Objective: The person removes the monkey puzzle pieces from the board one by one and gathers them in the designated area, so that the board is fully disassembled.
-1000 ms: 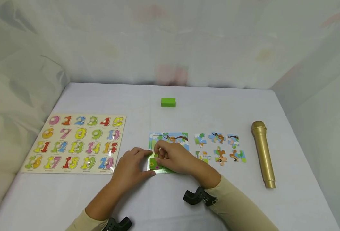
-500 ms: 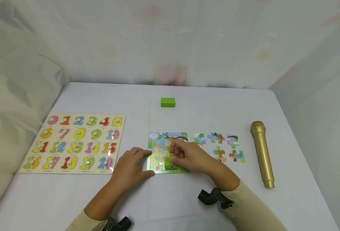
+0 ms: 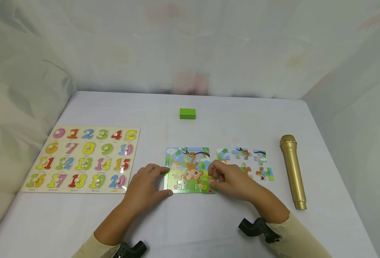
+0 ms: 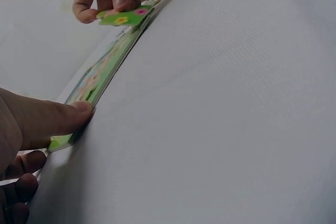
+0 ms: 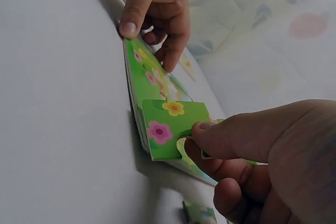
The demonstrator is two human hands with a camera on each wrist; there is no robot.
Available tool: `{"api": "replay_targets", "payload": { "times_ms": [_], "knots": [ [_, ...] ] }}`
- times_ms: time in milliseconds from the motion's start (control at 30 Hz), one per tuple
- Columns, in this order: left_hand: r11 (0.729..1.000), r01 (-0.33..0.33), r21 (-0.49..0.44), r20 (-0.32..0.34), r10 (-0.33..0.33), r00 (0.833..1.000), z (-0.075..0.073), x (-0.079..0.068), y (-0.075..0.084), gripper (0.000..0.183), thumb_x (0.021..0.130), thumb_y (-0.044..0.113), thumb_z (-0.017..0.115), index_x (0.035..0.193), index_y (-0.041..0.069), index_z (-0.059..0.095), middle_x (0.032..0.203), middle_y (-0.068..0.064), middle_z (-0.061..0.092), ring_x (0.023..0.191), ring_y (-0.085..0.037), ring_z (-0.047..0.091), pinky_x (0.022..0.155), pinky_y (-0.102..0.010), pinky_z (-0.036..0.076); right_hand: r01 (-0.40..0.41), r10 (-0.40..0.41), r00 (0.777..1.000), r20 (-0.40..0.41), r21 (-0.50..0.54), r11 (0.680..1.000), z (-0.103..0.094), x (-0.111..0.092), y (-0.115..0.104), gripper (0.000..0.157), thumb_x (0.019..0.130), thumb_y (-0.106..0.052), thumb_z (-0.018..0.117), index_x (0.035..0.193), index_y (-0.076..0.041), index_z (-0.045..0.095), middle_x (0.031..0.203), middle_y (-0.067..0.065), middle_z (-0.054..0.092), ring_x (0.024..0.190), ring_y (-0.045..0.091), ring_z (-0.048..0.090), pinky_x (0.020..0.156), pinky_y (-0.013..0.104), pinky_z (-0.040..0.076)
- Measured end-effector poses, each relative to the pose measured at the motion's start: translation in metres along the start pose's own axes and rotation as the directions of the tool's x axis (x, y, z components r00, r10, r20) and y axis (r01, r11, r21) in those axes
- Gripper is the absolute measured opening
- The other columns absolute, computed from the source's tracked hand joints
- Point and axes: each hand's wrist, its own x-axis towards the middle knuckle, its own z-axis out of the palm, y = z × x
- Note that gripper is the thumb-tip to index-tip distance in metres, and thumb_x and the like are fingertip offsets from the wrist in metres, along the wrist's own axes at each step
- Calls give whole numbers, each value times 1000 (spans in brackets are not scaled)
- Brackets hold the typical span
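A square monkey-picture puzzle board (image 3: 190,190) lies flat in the middle of the table. My left hand (image 3: 146,184) rests at its left side, the thumb on the near corner and the index fingertip on the left edge. My right hand (image 3: 232,181) pinches a green puzzle piece (image 5: 168,119) between thumb and fingers; pink and yellow flowers are printed on it. In the head view this piece overlaps the board's near right corner. From the left wrist view, the piece (image 4: 123,19) shows tilted, close over the board's far end. The right fingers cover part of the piece.
Several loose puzzle pieces (image 3: 241,153) lie right of the board, some partly behind the right hand. A number board (image 3: 83,157) stands at the left, a green block (image 3: 187,114) at the back, a gold microphone-shaped tube (image 3: 294,172) at the right.
My right hand has moved right across the board, carrying the flowered puzzle piece from the near left corner to the near right corner. The left hand has stayed in place.
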Motion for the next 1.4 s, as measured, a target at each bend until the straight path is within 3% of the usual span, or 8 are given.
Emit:
{"api": "replay_targets", "payload": {
  "times_ms": [300,600,1033,1400],
  "knots": [
    [1000,13,1,9,-13,1000,0,0,1,75,70,32,102,136,15,72,129,-7,68,118,-35,63,98,-53,52,-20,20,1000,-22,-22,1000,-4,-28,14,25,96,-12,79,107,-23,60,78,-10,55,69,6,51,63,26,45],
    [1000,1,2,9,-1,1000,0,1,1,75,70,33,102,136,14,72,129,-8,68,116,-35,63,98,-52,52,-52,48,997,-58,-69,996,-11,-42,17,24,94,-11,81,106,-20,64,75,-11,54,67,6,49,61,26,43],
    [1000,-6,6,5,6,1000,0,-2,1,74,72,32,101,138,13,71,128,-8,67,113,-34,61,95,-52,51,-99,91,994,-61,-140,985,-10,-42,15,19,91,-14,84,102,-19,68,85,-14,60,73,5,51,67,28,46],
    [999,-19,32,2,19,1000,-3,-4,4,73,73,33,100,137,12,72,124,-7,67,109,-31,62,90,-49,52,-59,48,997,-60,-205,977,-10,-43,16,19,90,-11,84,102,-18,72,86,-16,61,77,3,54,70,28,48]
  ]
}}
